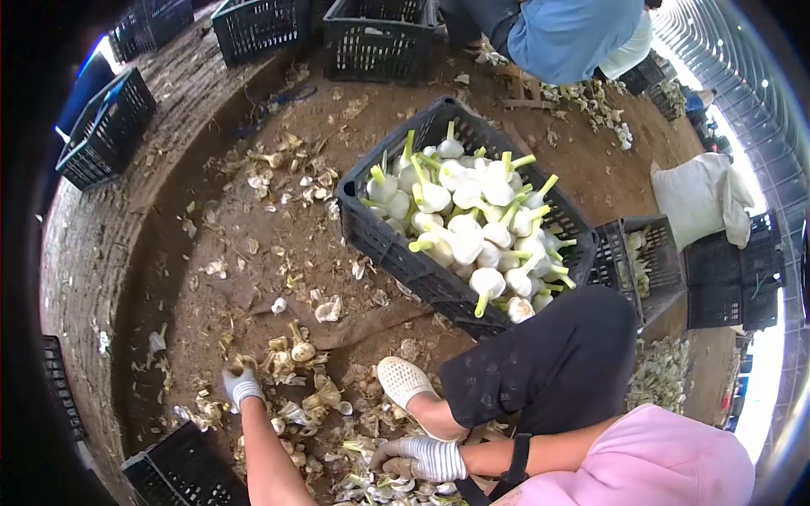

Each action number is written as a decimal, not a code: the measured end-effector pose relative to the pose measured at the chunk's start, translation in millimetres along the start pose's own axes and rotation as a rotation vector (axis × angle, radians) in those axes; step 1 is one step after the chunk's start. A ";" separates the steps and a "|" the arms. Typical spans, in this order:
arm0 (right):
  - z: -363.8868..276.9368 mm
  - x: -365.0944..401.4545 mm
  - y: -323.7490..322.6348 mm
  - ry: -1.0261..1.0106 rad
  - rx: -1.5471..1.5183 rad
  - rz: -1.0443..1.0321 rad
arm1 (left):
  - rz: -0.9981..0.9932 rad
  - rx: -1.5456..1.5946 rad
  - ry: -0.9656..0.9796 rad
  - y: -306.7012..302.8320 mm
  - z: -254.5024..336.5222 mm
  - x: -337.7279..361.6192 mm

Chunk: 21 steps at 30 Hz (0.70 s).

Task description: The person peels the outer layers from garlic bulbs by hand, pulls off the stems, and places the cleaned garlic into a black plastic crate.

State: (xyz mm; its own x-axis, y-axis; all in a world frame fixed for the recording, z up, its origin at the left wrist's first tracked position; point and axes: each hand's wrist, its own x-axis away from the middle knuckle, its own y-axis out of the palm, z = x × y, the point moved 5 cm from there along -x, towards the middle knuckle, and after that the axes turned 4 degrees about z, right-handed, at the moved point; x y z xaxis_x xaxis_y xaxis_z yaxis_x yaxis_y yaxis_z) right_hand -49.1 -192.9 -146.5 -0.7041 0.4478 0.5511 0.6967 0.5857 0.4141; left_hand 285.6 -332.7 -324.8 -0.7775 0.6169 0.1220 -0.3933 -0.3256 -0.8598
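My left hand (243, 384), in a white and grey glove, reaches down to the ground among garlic skins at the lower left; its fingers are curled round something pale that I cannot make out. A loose garlic bulb (302, 351) lies to its right. My right hand (422, 458), in a striped glove, rests low beside my shoe (403, 379), over a heap of peelings (371, 485). Its fingers are bent, and what they hold, if anything, is hidden. Beyond my knee a black crate (405, 268) is full of white garlic bulbs (466, 240) with green stems.
Black crates (380, 49) stand along the back, and another (181, 468) is at the lower left. A person in blue (574, 38) sits at the top. White sacks (700, 198) and more crates (658, 261) are on the right. Garlic skins litter the soil.
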 end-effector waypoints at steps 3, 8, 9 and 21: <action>-13.8 10.8 3.9 -0.235 0.035 0.097 | -0.149 0.017 0.008 -4.5 8.5 7.8; -3.2 12.3 4.6 -0.163 0.139 0.038 | -0.052 -0.258 0.110 9.1 41.6 31.5; 1.4 10.7 -0.4 -0.150 0.137 0.064 | -0.062 -0.206 0.119 17.2 40.3 30.1; -32.7 -0.1 -12.3 -0.248 0.186 0.424 | -0.180 0.259 0.246 -143.3 87.6 254.2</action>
State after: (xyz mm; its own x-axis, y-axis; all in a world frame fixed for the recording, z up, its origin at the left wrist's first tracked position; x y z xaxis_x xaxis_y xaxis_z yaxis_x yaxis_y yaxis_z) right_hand -53.1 -222.2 -128.0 -0.3923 0.8048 0.4455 0.9074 0.4179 0.0440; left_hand 101.4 -192.0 -127.1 -0.5564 0.8236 0.1095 -0.6477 -0.3474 -0.6781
